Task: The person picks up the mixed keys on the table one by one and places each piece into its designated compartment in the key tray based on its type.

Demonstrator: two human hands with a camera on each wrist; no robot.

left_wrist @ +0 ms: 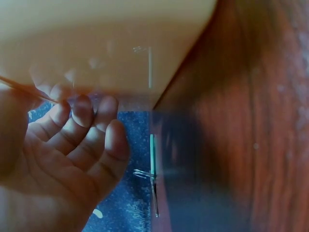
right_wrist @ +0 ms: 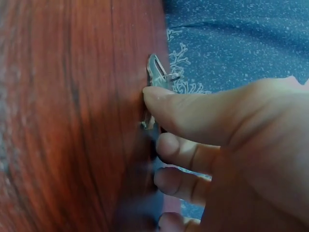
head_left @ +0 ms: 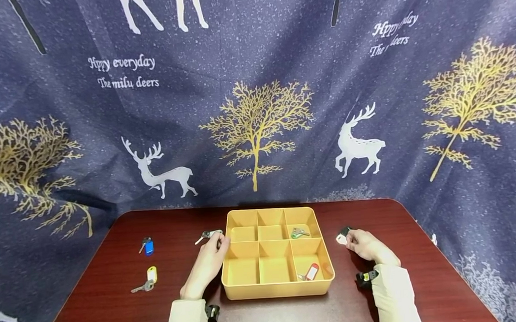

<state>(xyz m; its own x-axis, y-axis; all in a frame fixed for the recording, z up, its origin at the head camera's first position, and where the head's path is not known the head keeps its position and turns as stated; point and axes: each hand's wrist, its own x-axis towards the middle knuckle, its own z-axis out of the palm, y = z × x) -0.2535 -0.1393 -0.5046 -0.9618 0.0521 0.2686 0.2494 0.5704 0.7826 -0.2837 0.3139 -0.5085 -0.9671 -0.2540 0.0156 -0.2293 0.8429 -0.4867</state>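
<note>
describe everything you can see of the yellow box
The yellow box is open-topped, with rounded corners and dividers making six compartments, two rows of three. It looks like plastic. It stands upright on the reddish table. A green-tagged key lies in its far right compartment, a red-tagged key in the near right. The left hand touches its left side.

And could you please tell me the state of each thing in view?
Tray: upright, lidless.
Green-tagged key: in its back right compartment.
Red-tagged key: in its front right compartment.
Blue-tagged key: lying on the table.
Yellow-tagged key: likewise.
Dark-headed key: likewise, left of tray.
White-tagged key: pinched by right hand.
Left hand: at tray's left wall, grip unclear.
</note>
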